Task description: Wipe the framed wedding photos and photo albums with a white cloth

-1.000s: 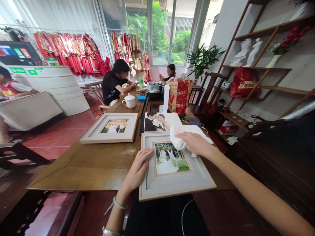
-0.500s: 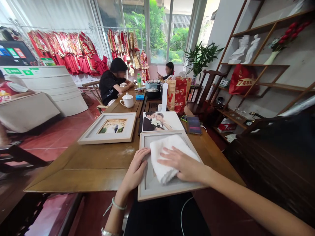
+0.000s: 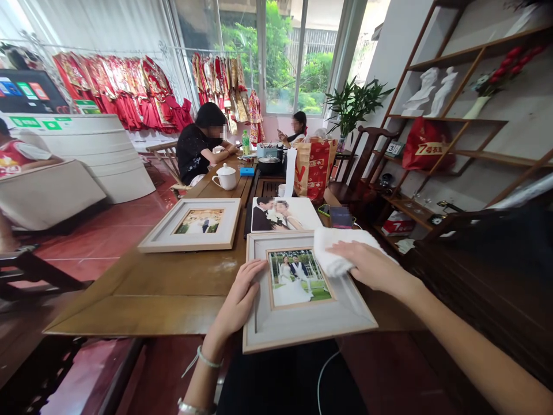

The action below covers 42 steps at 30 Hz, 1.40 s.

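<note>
A picture frame [image 3: 302, 325] with a pale wooden rim and a grey mat lies in front of me, its near edge past the table edge above my lap. Inside it is a photo of a couple outdoors [image 3: 298, 276]. My left hand [image 3: 239, 294] grips the frame's left side, fingers over the rim. At the upper right corner, my right hand [image 3: 374, 265] presses on a folded white towel [image 3: 330, 251] and holds it, its fingers partly sunk in the cloth. The towel covers that corner and reaches beyond the frame.
Left on the wooden table [image 3: 173, 288] lies a second framed photo [image 3: 190, 239]. Beyond my frame are a large couple print [image 3: 302, 216], a phone [image 3: 341, 218], a lidded white mug [image 3: 225, 177] and a paper bag [image 3: 314, 170]. Two people sit at the far end.
My right hand has moved the towel from the middle of the frame to its upper right corner, uncovering the photo. My left hand stays on the left rim.
</note>
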Tool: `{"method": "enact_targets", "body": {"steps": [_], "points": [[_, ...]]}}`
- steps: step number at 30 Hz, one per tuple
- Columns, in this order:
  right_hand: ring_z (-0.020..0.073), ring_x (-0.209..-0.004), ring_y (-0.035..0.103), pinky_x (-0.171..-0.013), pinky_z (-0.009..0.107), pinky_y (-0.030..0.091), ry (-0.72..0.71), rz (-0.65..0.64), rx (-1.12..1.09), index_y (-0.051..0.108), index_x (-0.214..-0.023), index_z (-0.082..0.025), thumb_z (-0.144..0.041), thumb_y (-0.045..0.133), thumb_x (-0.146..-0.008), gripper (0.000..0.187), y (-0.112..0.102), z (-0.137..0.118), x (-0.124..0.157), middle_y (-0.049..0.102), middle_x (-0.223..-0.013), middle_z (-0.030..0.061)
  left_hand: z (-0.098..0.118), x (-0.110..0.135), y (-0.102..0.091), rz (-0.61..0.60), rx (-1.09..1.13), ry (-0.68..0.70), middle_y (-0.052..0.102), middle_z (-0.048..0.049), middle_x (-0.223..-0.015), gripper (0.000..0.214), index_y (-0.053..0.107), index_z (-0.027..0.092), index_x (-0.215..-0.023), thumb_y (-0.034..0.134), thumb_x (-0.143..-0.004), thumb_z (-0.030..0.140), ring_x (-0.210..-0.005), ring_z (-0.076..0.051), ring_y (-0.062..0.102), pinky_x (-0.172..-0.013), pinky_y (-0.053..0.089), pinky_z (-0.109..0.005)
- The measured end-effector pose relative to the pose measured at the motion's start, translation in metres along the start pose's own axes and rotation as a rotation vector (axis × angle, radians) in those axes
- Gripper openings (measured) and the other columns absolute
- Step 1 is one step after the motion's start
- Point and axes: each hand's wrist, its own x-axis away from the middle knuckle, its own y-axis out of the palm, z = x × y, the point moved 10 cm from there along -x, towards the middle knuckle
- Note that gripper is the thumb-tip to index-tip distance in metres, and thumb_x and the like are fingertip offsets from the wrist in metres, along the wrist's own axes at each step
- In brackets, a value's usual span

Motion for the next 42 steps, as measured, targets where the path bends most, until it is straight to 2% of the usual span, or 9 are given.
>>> {"method": "enact_targets", "body": {"steps": [3,6,11,15,19,24,31,34,42], "points": [[0.0264,-0.133,0.037,-0.11,0.051,0.026,-0.016,0.081,-0.041,0.05,-0.134,-0.016,0.002,0.042,-0.062,0.074,0.011,0.006,-0.029,0.05,-0.139,0.009,-0.001,0.0,0.001,-0.011,-0.008,-0.009,0.049,-0.0062,-0.138,0.04,0.051,0.026,-0.13,0.039,-0.093,0.021,-0.133,-0.024,0.034,-0.115,0.022,-0.048],[0.0285,-0.139,0.025,-0.111,0.057,0.016,-0.103,0.107,-0.079,0.046,-0.137,-0.019,-0.001,0.044,-0.059,0.08,0.023,-0.025,-0.039,0.043,-0.144,0.0082,-0.001,-0.001,0.002,-0.011,-0.016,-0.024,0.048,-0.0065,-0.138,0.038,0.051,0.025,-0.131,0.037,-0.095,0.025,-0.133,-0.023,0.034,-0.115,0.022,-0.048],[0.0268,-0.141,0.017,-0.112,0.056,0.007,-0.49,-0.057,-0.23,0.039,-0.141,-0.021,-0.004,0.049,-0.054,0.089,0.038,-0.127,0.0,0.034,-0.149,0.0076,0.0,-0.001,0.0,0.036,-0.028,-0.057,0.046,-0.0065,-0.14,0.039,0.05,0.024,-0.13,0.033,-0.097,0.034,-0.134,-0.022,0.034,-0.116,0.021,-0.046],[0.0261,-0.142,0.012,-0.113,0.055,0.005,-0.695,-0.156,-0.3,0.031,-0.144,-0.02,-0.004,0.052,-0.054,0.094,0.036,-0.166,0.041,0.031,-0.151,0.0085,0.001,0.0,0.0,0.049,-0.035,-0.071,0.046,-0.0067,-0.141,0.042,0.049,0.022,-0.131,0.027,-0.098,0.036,-0.134,-0.021,0.035,-0.115,0.023,-0.046],[0.0232,-0.142,0.015,-0.115,0.048,0.015,-0.637,-0.14,-0.281,0.035,-0.143,-0.019,0.001,0.05,-0.061,0.086,0.032,-0.143,0.044,0.031,-0.151,0.0087,0.001,-0.001,0.001,0.037,-0.054,-0.057,0.048,-0.0068,-0.139,0.04,0.05,0.022,-0.13,0.03,-0.098,0.035,-0.133,-0.022,0.035,-0.115,0.023,-0.047],[0.0211,-0.137,0.03,-0.112,0.045,0.026,-0.461,-0.064,-0.175,0.048,-0.135,-0.019,0.003,0.044,-0.073,0.066,0.027,-0.073,0.024,0.04,-0.146,0.0108,-0.003,-0.001,0.003,0.013,-0.06,-0.019,0.047,-0.0062,-0.14,0.039,0.049,0.024,-0.132,0.034,-0.097,0.031,-0.134,-0.022,0.032,-0.115,0.022,-0.047],[0.029,-0.13,0.042,-0.108,0.055,0.028,-0.127,0.212,0.123,0.055,-0.128,-0.016,0.004,0.045,-0.063,0.069,0.011,0.005,0.009,0.053,-0.135,0.0139,-0.003,0.0,0.001,-0.001,-0.04,0.009,0.046,-0.0058,-0.14,0.039,0.048,0.026,-0.133,0.034,-0.096,0.025,-0.134,-0.022,0.032,-0.115,0.021,-0.047],[0.031,-0.132,0.038,-0.109,0.055,0.026,-0.169,0.222,0.08,0.056,-0.127,-0.015,0.0,0.048,-0.059,0.07,0.02,-0.018,0.022,0.053,-0.135,0.0136,-0.003,0.0,0.001,-0.006,-0.033,0.011,0.046,-0.0051,-0.14,0.039,0.048,0.027,-0.133,0.034,-0.096,0.024,-0.134,-0.022,0.032,-0.115,0.022,-0.047],[0.0307,-0.14,0.02,-0.111,0.057,0.022,-0.557,0.027,-0.145,0.039,-0.14,-0.022,-0.013,0.054,-0.071,0.071,0.029,-0.143,0.073,0.04,-0.147,0.0071,-0.001,-0.001,0.001,0.019,-0.018,0.021,0.049,-0.0053,-0.138,0.039,0.051,0.027,-0.131,0.037,-0.095,0.023,-0.133,-0.022,0.034,-0.115,0.023,-0.047]]}}
